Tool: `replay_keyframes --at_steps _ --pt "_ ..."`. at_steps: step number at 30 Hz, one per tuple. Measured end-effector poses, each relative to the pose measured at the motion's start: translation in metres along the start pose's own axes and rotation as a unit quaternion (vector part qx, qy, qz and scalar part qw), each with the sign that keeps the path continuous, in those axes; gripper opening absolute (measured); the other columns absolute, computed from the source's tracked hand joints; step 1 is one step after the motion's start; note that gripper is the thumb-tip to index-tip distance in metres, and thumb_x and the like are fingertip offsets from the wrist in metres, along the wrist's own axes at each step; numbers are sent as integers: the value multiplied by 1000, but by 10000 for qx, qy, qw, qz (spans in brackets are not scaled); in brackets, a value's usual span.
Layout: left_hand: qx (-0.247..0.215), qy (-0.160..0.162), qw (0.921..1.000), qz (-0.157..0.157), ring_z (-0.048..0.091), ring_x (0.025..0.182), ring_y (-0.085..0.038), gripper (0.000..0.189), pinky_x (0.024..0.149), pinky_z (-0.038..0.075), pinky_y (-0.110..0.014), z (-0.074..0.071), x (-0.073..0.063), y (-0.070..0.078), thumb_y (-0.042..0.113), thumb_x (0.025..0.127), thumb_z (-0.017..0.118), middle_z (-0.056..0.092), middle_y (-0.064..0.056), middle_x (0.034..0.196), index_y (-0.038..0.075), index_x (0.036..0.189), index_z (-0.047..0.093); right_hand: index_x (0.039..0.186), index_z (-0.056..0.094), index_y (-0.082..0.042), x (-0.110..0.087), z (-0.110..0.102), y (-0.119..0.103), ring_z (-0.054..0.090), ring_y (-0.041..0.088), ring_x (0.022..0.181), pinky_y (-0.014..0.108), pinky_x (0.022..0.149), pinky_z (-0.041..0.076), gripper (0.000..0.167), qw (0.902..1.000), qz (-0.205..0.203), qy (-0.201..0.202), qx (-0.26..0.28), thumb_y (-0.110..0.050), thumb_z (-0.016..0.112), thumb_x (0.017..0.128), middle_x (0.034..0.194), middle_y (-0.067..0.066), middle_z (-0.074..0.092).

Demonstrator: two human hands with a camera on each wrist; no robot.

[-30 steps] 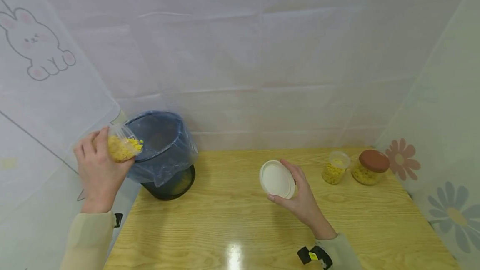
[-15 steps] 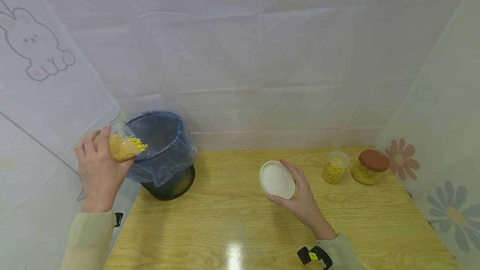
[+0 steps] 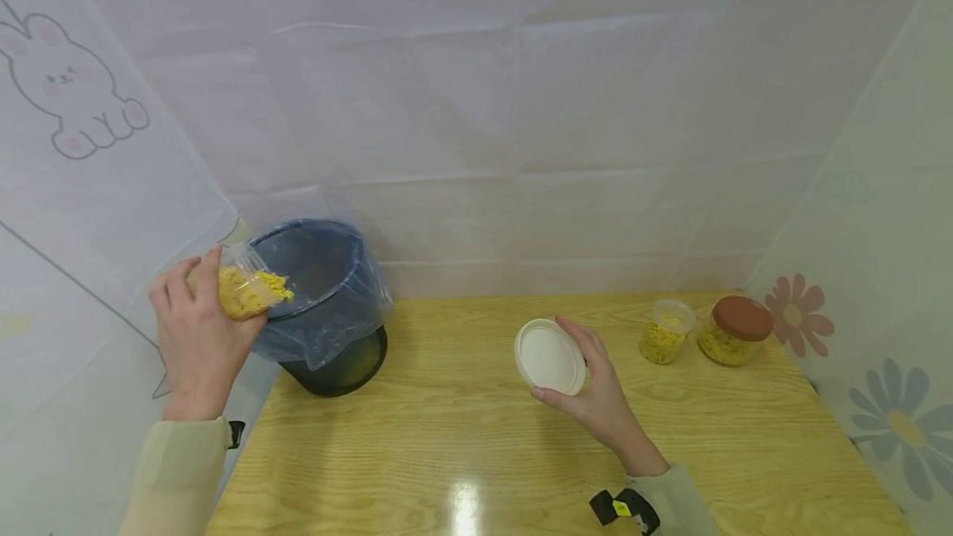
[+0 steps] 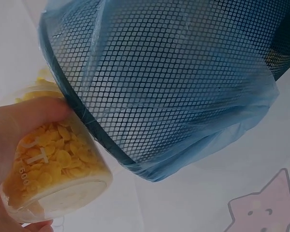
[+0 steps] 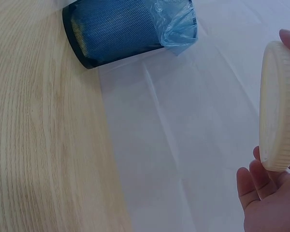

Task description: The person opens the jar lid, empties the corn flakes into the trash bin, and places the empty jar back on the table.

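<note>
My left hand (image 3: pixel 195 329) grips a clear plastic jar (image 4: pixel 63 193) of yellow flakes (image 4: pixel 63 154), tipped on its side with its mouth towards the bin. In the head view the flakes (image 3: pixel 275 286) bunch at the jar's mouth, by the near rim of a black mesh trash bin (image 3: pixel 338 366). A blue plastic bag (image 3: pixel 335 325) lines that bin and folds over its rim. My right hand (image 3: pixel 603 399) holds a cream screw lid (image 3: pixel 551 356) by its edge above the table, inner side facing up; the lid's ribbed side (image 5: pixel 287 106) shows in the right wrist view.
A small open clear jar (image 3: pixel 664 337) with yellow flakes stands at the table's back right. Beside it is a wider jar (image 3: pixel 725 346) with a reddish-brown lid (image 3: pixel 743 318). White sheets hang behind and at both sides of the wooden table (image 3: pixel 447 420).
The flakes have slid a little further out at the jar's mouth, and the left hand has shifted very slightly right. The right hand with the lid has stayed in place.
</note>
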State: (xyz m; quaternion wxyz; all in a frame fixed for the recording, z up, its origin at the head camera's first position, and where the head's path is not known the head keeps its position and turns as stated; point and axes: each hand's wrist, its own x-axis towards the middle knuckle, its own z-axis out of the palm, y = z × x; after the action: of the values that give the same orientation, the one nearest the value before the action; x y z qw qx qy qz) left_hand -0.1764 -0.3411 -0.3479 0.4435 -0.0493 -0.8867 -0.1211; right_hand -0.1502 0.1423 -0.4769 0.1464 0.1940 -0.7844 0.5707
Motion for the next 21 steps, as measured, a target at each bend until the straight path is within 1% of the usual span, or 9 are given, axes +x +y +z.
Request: replay_keyframes --at_steps 8,13,18,21 --pt "79 -24 10000 48 36 116 -54 96 88 37 -63 1 1 1 2 61 88 45 -34 132 3 149 48 155 42 -20 0 0 1 43 35 131 71 96 40 98 10000 -4 -29 49 -13 93 72 144 11 45" --pt "130 -62 9999 94 36 116 -54 97 89 37 -63 0 2 0 1 61 88 44 -35 131 3 149 47 155 43 -20 0 0 2 43 35 131 71 96 41 97 10000 27 -26 49 -13 93 72 144 11 45" --pt "168 -140 9997 63 35 116 -53 99 89 37 -62 0 2 0 2 61 89 44 -34 133 4 150 46 154 43 -20 0 0 2 43 35 130 70 96 41 97 10000 28 -22 60 -13 93 72 143 11 45" --pt "136 -123 9998 62 35 116 -53 100 90 37 -62 0 1 0 3 60 90 44 -34 132 4 150 47 155 43 -20 -1 0 2 43 35 131 71 96 41 97 10000 37 -33 46 -13 93 72 144 11 45"
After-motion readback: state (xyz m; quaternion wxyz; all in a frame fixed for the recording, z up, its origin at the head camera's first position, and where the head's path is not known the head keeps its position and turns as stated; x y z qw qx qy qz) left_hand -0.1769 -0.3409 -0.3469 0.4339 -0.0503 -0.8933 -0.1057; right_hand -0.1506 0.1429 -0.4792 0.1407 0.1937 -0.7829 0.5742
